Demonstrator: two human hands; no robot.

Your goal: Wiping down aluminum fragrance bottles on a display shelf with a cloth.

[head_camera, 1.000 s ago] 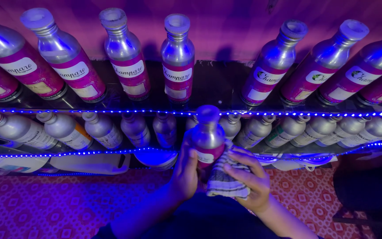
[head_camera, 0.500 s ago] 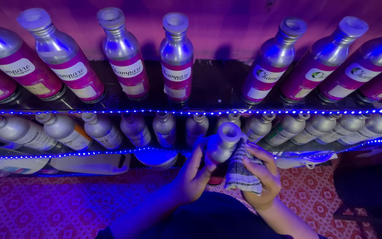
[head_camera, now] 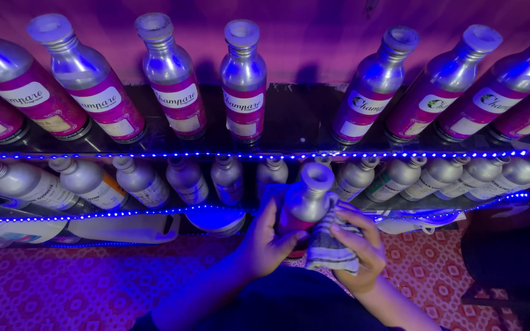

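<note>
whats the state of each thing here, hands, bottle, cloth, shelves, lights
left hand: gripping the metal bottle's body
right hand: pressing a striped cloth against the bottle
metal bottle: held tilted, cap on
striped cloth: bunched against the bottle's side
upper shelf bottles: standing, capped, one gap in the row
lower shelf bottles: standing, capped
blue light strips: lit

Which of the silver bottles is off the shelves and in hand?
The silver bottle gripped by the left hand, with the right hand pressing a striped cloth against it. All others stand on shelves.
</note>
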